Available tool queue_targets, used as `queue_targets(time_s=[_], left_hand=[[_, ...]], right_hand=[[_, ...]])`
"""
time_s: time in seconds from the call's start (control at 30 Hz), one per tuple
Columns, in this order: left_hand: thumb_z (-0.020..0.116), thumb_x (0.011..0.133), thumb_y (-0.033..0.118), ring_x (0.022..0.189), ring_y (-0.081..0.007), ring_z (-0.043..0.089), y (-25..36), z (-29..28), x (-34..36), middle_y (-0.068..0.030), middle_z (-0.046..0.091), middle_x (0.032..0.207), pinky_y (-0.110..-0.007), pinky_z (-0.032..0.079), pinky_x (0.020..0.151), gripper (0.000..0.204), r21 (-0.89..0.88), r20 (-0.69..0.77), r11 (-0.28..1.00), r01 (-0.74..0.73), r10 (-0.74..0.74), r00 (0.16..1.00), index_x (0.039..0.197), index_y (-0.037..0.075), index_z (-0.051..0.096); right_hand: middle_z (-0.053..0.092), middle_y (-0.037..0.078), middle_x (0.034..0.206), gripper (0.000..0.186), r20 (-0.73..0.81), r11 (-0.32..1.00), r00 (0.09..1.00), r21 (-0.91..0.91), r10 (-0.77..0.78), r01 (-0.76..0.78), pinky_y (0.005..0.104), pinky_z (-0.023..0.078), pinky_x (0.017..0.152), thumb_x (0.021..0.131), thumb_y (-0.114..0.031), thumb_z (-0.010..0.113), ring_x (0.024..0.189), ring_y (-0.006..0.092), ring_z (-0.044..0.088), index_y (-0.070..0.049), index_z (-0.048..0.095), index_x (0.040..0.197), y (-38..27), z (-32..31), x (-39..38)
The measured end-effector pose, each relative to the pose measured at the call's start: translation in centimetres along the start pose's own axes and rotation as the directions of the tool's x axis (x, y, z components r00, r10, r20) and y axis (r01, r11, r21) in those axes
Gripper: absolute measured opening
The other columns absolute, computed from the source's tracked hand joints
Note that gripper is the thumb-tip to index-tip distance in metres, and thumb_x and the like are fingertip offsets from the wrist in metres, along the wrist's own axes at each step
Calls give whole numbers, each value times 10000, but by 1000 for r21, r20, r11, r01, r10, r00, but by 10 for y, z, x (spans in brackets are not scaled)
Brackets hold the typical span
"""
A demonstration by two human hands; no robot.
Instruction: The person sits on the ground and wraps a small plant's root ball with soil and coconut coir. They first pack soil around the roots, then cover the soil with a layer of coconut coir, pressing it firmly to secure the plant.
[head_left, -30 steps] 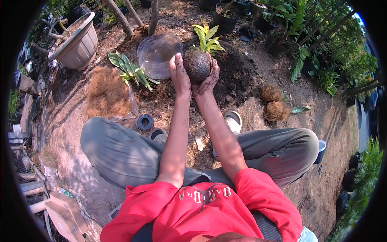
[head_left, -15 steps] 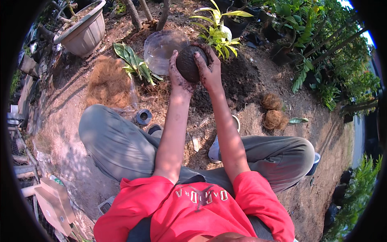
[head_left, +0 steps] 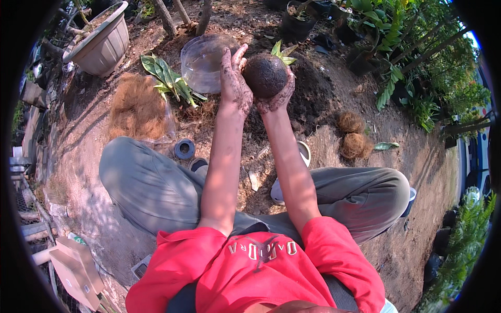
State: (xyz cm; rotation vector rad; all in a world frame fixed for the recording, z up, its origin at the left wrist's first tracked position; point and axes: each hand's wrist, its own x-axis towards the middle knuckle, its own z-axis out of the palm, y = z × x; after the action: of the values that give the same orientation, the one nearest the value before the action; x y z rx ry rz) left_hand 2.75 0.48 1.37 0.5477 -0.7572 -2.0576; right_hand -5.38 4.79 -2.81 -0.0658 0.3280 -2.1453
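A round, dark, wet-looking soil ball [head_left: 265,76] is held up in front of me. My right hand [head_left: 279,100] is cupped around its lower right side, its fingers mostly hidden behind it. Muddy too, my left hand [head_left: 235,82] stands upright at the ball's left with its fingers stretched out; whether the palm touches the ball I cannot tell. Pointed yellow-green leaves [head_left: 284,53] show past the ball's far edge. Beyond my left hand lies a clear round plastic dish [head_left: 201,65], and a mound of dark soil [head_left: 313,94] spreads to the ball's right.
Brown coconut fibre [head_left: 136,107] lies on plastic at left, beside cut green leaves [head_left: 166,74]. Two fibre balls [head_left: 356,145] rest at right. A roll of dark tape [head_left: 185,149] sits near my left foot. Potted plants [head_left: 297,23] and a large planter [head_left: 102,44] stand farther off.
The ball has turned and moved slightly right, and its tall leaves now show only as short tips. My left hand has loosened from it; my right hand has shifted beneath it.
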Motion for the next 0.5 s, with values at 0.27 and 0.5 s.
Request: queue_targets(time_s=[0.27, 0.5], left_hand=[[409, 963, 541, 1169, -242, 523, -20, -21, 15, -134, 549, 1291, -432, 422, 989, 588, -22, 16, 998, 67, -67, 998, 1299, 76, 537], [336, 981, 463, 1018, -309, 634, -43, -67, 24, -140, 638, 1151, -478, 515, 906, 525, -553, 114, 809, 198, -161, 980, 1226, 60, 569]], right_hand=[[642, 100, 1046, 353, 202, 625, 947, -713, -251, 317, 293, 513, 829, 916, -304, 578, 939, 176, 621, -43, 623, 1148, -30, 12, 9], [644, 154, 1140, 480, 314, -54, 903, -937, 294, 344, 334, 442, 965, 927, -349, 627, 1081, 216, 598, -10, 584, 1264, -40, 19, 7]])
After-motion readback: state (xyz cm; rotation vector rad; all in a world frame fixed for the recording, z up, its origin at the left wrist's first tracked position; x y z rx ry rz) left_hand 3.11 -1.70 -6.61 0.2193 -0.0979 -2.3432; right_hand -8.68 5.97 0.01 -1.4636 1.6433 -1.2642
